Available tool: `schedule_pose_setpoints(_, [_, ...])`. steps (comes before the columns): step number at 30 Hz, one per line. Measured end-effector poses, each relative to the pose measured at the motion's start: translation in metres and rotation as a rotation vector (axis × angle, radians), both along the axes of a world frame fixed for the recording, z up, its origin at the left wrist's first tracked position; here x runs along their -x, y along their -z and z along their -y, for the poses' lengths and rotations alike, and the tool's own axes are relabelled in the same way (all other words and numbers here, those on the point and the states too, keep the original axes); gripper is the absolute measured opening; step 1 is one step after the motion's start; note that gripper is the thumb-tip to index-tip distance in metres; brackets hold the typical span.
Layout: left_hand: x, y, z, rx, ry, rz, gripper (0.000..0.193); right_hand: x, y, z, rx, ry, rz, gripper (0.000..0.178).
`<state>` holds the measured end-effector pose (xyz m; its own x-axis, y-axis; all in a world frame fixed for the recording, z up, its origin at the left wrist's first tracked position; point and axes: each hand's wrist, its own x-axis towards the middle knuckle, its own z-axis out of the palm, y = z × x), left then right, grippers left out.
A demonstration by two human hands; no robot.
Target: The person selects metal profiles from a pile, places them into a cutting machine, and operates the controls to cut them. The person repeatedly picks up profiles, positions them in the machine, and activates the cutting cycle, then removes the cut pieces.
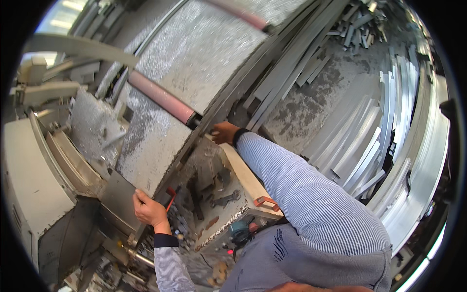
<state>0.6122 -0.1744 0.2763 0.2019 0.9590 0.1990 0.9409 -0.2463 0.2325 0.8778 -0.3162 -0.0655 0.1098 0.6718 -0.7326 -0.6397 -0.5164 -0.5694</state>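
Nearest you, in the lower middle of the frame, a wrench (225, 199) lay on a tool tray (233, 209), an orange handle (265, 198) at the tray's right end. Left of these, your left hand (150, 210) was half-curled at the lower corner of the shavings-strewn desk (158, 158); I could not tell whether it gripped the edge. Near the middle of the frame, your right hand (224, 133) was bent beside the desk's long edge, its grip also unclear. The pink roller (160, 100) lay across the desk, up and left of that nearer hand, its long axis slanting toward it, black end just beside. Farther off were a second roller (238, 13) and, upper right, heaped metal offcuts (357, 29)
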Motion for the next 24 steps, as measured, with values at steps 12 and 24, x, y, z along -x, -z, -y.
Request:
schedule_pose_setpoints(12, [0.017, -0.014, 0.015, 0.107, -0.092, -0.055, 0.063, 0.01, -0.158, 0.507, 0.291, 0.811, 0.23, 0.006])
schedule_pose_setpoints(24, [0.086, 0.01, 0.006, 0.086, 0.483, -0.124, 0.068, 0.62, -0.059, 0.853, 1.025, 0.676, 0.111, 0.02])
